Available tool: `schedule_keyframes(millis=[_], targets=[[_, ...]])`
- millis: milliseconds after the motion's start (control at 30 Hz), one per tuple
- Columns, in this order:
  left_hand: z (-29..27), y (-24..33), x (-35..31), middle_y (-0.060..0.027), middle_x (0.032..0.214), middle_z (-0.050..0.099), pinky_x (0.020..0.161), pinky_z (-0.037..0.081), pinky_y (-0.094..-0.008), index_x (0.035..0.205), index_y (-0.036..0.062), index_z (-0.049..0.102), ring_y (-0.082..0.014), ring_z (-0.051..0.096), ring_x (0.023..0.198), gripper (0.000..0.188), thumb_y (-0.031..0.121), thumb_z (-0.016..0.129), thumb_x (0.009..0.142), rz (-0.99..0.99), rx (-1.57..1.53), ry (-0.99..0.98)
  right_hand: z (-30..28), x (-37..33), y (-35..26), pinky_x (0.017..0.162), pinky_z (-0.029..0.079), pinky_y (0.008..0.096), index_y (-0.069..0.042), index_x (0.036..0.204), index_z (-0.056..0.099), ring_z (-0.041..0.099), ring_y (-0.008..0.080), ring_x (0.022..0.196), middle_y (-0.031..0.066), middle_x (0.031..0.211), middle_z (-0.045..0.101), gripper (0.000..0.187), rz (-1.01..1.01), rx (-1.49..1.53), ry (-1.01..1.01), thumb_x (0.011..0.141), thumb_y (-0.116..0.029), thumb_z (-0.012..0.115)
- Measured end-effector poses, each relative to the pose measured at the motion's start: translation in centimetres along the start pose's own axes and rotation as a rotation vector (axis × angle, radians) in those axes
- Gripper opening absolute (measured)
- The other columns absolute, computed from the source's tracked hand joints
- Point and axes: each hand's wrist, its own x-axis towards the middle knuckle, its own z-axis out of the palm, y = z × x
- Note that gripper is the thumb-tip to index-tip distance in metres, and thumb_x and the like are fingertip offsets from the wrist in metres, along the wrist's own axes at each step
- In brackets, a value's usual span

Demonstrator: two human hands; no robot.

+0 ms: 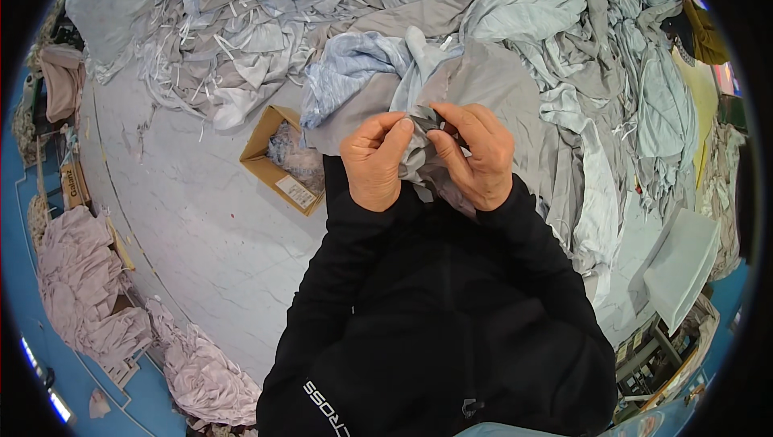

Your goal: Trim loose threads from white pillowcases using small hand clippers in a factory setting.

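Both hands meet in front of my chest over a grey cloth (495, 82) that spreads up onto the pile. My left hand (377, 155) is closed, pinching an edge of this cloth between thumb and fingers. Close beside it, my right hand (479, 151) is closed round a small dark tool (428, 118) that looks like thread snips, mostly hidden by the fingers. Its tip lies against the cloth near my left fingertips. Folds of the cloth hang below the hands. A light blue cloth (350, 74) lies bunched just beyond them.
An open cardboard box (262, 143) with bluish-grey fluff inside stands left of my hands on a pale marbled tabletop (193, 211). Heaped grey and pale blue fabric (386, 2) covers the far side and right. Pinkish fabric (80, 276) lies at the left; a pale bin (684, 264) stands lower right.
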Motion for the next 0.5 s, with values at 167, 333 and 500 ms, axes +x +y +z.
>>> schedule_keyframes(millis=[167, 333, 500], targets=[[-0.12, 0.01, -0.1, -0.0041, 0.089, 0.069, 0.069, 0.048, -0.0201, 0.102, -0.007, 0.069, -0.0064, 0.061, 0.076, 0.014, 0.0, 0.066, 0.09, 0.011, 0.018, 0.003, 0.03, -0.02, -0.14, 0.057, 0.044, 0.028, 0.0, 0.111, 0.067, 0.055, 0.0177, 0.064, 0.0073, 0.077, 0.058, 0.031, 0.014, 0.002, -0.011, 0.08, 0.001, 0.072], [-0.12, -0.02, -0.1, -0.0029, 0.088, 0.069, 0.069, 0.047, -0.0196, 0.102, -0.0064, 0.069, -0.0058, 0.06, 0.075, 0.014, 0.0, 0.067, 0.09, 0.011, 0.032, 0.003, 0.12, -0.07, -0.2, 0.057, 0.044, 0.0278, -0.001, 0.11, 0.067, 0.055, 0.0175, 0.064, 0.0072, 0.077, 0.058, 0.031, 0.028, 0.005, -0.008, 0.08, 0.001, 0.072], [0.05, 0.08, -0.28, -0.0019, 0.087, 0.068, 0.068, 0.046, -0.0191, 0.102, -0.0062, 0.069, -0.005, 0.059, 0.075, 0.014, 0.0, 0.068, 0.089, 0.057, 0.093, -0.013, 0.09, -0.13, -0.43, 0.057, 0.044, 0.0276, -0.001, 0.11, 0.067, 0.055, 0.0171, 0.064, 0.0072, 0.078, 0.058, 0.031, 0.044, 0.003, -0.002, 0.08, 0.0, 0.073]])
